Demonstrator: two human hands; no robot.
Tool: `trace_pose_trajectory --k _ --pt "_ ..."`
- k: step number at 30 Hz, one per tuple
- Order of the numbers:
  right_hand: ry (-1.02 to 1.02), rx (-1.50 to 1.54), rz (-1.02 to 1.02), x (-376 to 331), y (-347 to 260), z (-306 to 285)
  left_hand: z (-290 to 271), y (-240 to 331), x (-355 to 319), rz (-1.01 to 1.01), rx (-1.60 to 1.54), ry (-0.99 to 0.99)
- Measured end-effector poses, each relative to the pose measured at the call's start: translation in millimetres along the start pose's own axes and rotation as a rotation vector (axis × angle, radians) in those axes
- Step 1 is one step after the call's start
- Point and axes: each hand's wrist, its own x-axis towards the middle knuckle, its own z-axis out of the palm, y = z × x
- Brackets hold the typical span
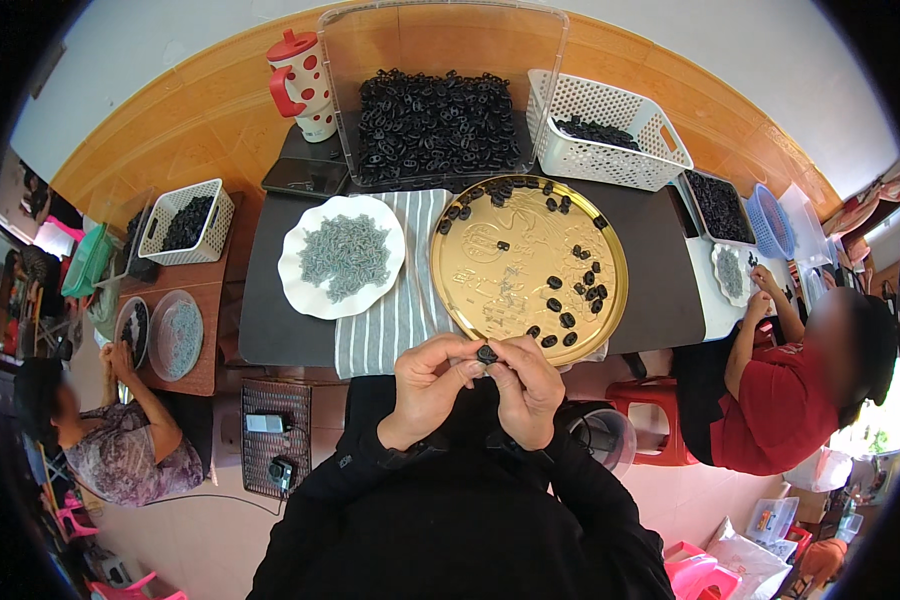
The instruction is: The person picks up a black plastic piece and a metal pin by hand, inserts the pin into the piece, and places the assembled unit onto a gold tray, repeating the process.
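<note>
Both my hands meet in front of the table edge, fingertips pinched together. My left hand [432, 388] and my right hand [526, 388] grip one small black plastic piece [486, 354], which looks like a cord lock. Just beyond them lies a round gold tray [470, 285] with several black pieces [567, 320] scattered over its right side and far rim. To the left, a white scalloped plate [292, 262] holds a heap of small greyish metal springs [344, 255]. A grey striped cloth [395, 300] lies partly under the plate and tray.
Behind the tray stand a clear bin [340, 110] of black parts and a white perforated basket [610, 160]. A red-dotted tumbler [315, 95] and a dark phone-like slab [305, 177] are at the far left. People work at the left [120, 450] and right [780, 400].
</note>
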Motion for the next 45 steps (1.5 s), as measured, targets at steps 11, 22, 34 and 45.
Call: trace_pose_trajectory --k 11,22,34,45 --pt "0.038 -0.029 0.000 0 -6 1 5 5 0 0.010 -0.037 -0.020" --pt "-0.385 0.178 0.631 100 20 -92 -30 9 10 -0.240 0.013 -0.071" --pt "-0.552 -0.227 0.485 168 85 -101 -41 16 3 -0.247 0.065 -0.017" --pt "-0.908 -0.825 0.220 156 92 -91 -45 12 6 -0.296 0.046 -0.033"
